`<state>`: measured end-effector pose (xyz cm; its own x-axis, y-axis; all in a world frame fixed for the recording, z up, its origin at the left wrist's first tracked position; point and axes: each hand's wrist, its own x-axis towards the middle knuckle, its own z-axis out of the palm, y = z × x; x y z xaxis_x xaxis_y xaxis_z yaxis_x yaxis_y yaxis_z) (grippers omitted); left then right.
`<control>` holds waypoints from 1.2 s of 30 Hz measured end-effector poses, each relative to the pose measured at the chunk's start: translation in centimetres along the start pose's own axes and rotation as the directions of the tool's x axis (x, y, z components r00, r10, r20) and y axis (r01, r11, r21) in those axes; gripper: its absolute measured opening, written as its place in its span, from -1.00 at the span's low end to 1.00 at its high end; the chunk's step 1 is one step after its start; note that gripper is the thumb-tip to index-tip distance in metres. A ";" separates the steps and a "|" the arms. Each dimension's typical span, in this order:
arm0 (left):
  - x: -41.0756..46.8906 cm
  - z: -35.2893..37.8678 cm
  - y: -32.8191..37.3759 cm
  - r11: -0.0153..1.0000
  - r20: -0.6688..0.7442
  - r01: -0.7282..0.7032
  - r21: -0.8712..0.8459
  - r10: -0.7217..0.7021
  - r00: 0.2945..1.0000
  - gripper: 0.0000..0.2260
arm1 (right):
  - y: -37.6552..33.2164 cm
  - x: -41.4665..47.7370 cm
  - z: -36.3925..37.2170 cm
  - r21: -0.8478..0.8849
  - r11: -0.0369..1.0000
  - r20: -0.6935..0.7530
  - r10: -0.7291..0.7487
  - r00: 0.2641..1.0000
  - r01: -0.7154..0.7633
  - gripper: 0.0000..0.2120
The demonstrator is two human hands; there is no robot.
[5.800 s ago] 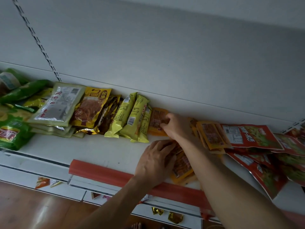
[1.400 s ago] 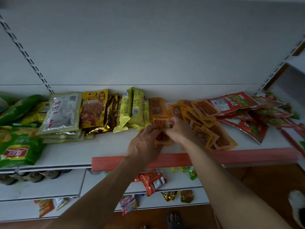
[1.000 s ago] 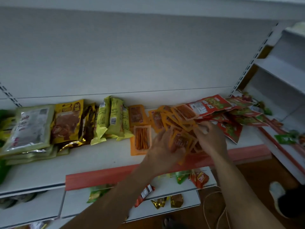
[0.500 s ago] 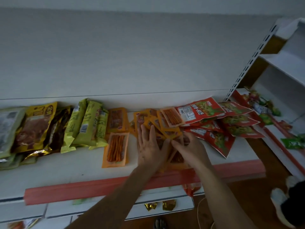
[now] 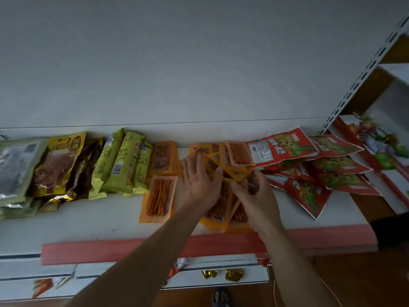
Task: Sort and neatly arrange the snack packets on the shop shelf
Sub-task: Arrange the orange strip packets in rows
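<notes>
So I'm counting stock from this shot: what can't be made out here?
- Head view: the orange packets under the left hand and right hand overlap, count unclear.
- Silver-green packet cut off by the left edge.
- Print on the red packets too small to read.

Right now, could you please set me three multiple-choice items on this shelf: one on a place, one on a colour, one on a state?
1. Where does the single orange packet lie?
A. left of both hands
B. on the floor
C. on the red packets

2. What colour is the strip along the shelf's front edge?
A. blue
B. red
C. black

3. How is the left hand?
A. clenched in a fist
B. flat, fingers spread, on the orange pile
C. off the shelf

Answers: 1 A, it lies alone beside the yellow-green packets. 2 B, the edge shows red. 3 B, its palm presses the pile beside the right hand.
</notes>
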<state>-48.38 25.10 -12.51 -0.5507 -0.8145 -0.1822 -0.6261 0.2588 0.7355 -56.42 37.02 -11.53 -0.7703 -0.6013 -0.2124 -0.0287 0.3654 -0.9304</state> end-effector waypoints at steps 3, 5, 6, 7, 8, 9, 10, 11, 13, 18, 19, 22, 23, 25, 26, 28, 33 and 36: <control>0.3 0.4 -0.1 0.992 -0.036 -0.019 0.122 0.024 0.999 -0.36 | -0.1 0.0 0.0 -0.013 1.000 -0.004 -0.011 1.000 0.011 -0.36; 0.3 0.2 -0.4 0.991 -0.040 -0.039 0.125 0.044 0.998 -0.39 | -0.3 0.5 -0.5 -0.179 0.981 -0.045 -0.087 0.995 0.077 -0.40; 0.5 -0.1 -0.5 0.992 -0.040 -0.043 0.119 0.048 0.998 -0.40 | -0.4 0.8 -0.8 -0.296 0.946 -0.068 -0.160 0.985 0.133 -0.45; 0.7 -0.5 -0.6 0.992 -0.046 -0.042 0.118 0.048 0.998 -0.40 | -0.7 1.1 -1.1 -0.394 0.898 -0.088 -0.248 0.965 0.195 -0.51; 1.2 -0.9 -0.5 0.992 -0.053 -0.034 0.123 0.040 0.998 -0.39 | -1.2 1.5 -1.3 -0.460 0.850 -0.105 -0.339 0.935 0.257 -0.56; 1.9 -1.2 -0.2 0.991 -0.049 -0.016 0.129 0.023 0.999 -0.37 | -1.8 2.0 -1.4 -0.502 0.807 -0.111 -0.418 0.902 0.312 -0.58; 2.6 -1.5 0.1 0.991 -0.031 0.009 0.133 -0.005 1.000 -0.35 | -2.4 2.6 -1.3 -0.532 0.771 -0.093 -0.465 0.880 0.351 -0.59; 3.2 -1.6 0.5 0.989 -0.004 0.036 0.141 -0.036 0.999 -0.34 | -3.1 3.3 -1.0 -0.556 0.744 -0.049 -0.474 0.879 0.370 -0.59; 3.8 -1.5 1.1 0.976 0.034 0.067 0.206 -0.076 0.997 -0.34 | -4.0 4.7 -0.2 -0.628 0.687 0.096 -0.399 0.912 0.366 -0.62; 4.5 -2.1 1.9 0.961 0.001 0.119 0.251 -0.123 0.992 -0.49 | -3.4 5.7 1.5 -0.722 0.602 0.192 -0.299 0.935 0.341 -0.58; 4.6 -2.3 2.2 0.958 -0.002 0.137 0.252 -0.141 0.990 -0.50 | -3.2 5.6 1.7 -0.700 0.620 0.183 -0.322 0.929 0.353 -0.59; 4.9 -2.5 2.5 0.976 0.014 0.194 0.103 -0.196 0.980 -0.48 | -2.8 5.6 1.8 -0.627 0.689 0.165 -0.338 0.927 0.363 -0.65; 4.9 -2.6 2.6 0.977 0.030 0.211 -0.017 -0.211 0.977 -0.49 | -2.8 5.7 1.7 -0.604 0.713 0.162 -0.327 0.931 0.356 -0.67; 4.9 -2.8 2.8 0.929 0.059 0.249 -0.274 -0.242 0.969 -0.56 | -3.0 5.9 1.5 -0.558 0.759 0.158 -0.300 0.941 0.336 -0.68; 4.9 -3.0 2.9 0.880 0.079 0.278 -0.384 -0.269 0.960 -0.62 | -3.0 5.9 1.3 -0.530 0.784 0.150 -0.290 0.945 0.325 -0.68; 4.9 -3.1 2.9 0.776 0.151 0.341 -0.531 -0.309 0.939 -0.72 | -2.9 5.9 1.1 -0.449 0.841 0.113 -0.282 0.953 0.302 -0.70; 4.3 -3.7 2.9 0.681 0.293 0.352 -0.642 -0.206 0.934 -0.80 | -2.6 5.8 0.8 -0.326 0.895 -0.028 -0.330 0.944 0.303 -0.82; 4.0 -4.3 3.4 0.657 0.358 0.369 -0.657 -0.158 0.920 -0.83 | -3.0 5.6 0.7 -0.201 0.938 -0.092 -0.304 0.948 0.281 -0.84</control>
<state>-50.31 20.50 -7.88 -0.6053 -0.6044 -0.5181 -0.2520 -0.4719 0.8449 -60.25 32.09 -10.17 -0.7800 -0.6162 0.1087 -0.3715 0.3163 -0.8729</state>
